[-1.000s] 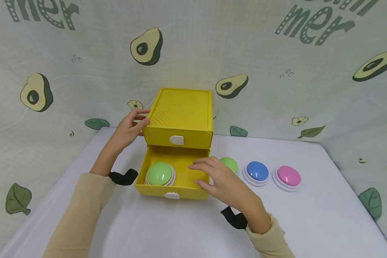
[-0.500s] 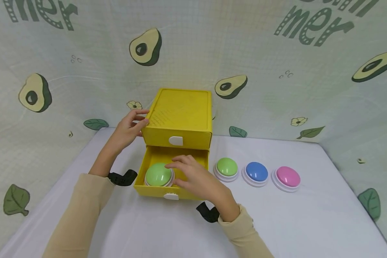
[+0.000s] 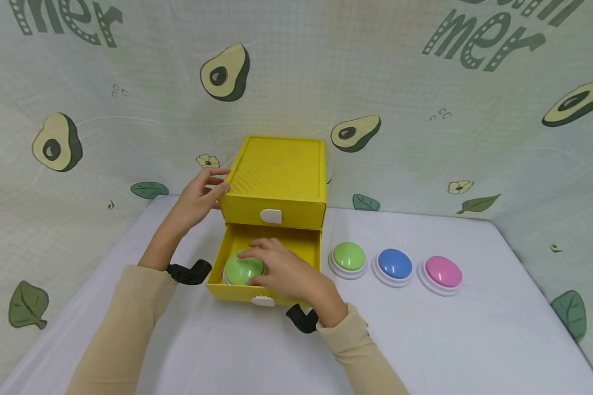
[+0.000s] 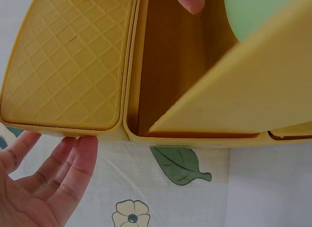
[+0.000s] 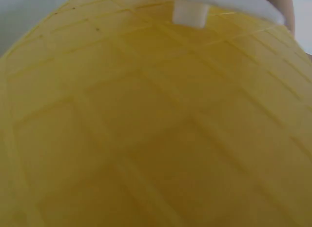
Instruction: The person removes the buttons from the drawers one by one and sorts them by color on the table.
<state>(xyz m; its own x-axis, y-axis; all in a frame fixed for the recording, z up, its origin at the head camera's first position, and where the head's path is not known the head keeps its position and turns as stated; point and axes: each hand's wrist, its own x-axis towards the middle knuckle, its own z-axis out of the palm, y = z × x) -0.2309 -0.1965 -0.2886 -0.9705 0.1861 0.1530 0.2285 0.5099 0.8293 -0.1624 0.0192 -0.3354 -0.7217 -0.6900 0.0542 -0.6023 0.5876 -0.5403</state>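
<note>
A yellow two-drawer box [image 3: 281, 164] stands on the table, its lower drawer [image 3: 296, 293] pulled out. In that drawer, at the left, sits a round push button [image 3: 239, 270] with a light green dome and a pale base. My right hand [image 3: 289, 271] reaches into the drawer, fingers over the dome's right side and thumb low beside it. My left hand [image 3: 197, 200] rests its fingers against the left side of the box's upper part. In the left wrist view those fingers [image 4: 80, 161] touch the box wall, and the green dome [image 4: 258, 12] shows inside the drawer.
On the white table right of the box stand a green button [image 3: 349, 256], a blue button [image 3: 395, 263] and a pink button [image 3: 443, 271] in a row. Behind hangs an avocado-print cloth [image 3: 286, 66]. The drawer's patterned yellow front [image 5: 156, 114] fills the right wrist view, below its white handle [image 5: 234, 2].
My right hand has moved left across the drawer to the green button inside, uncovering the green button on the table. The left hand has stayed at the box.
</note>
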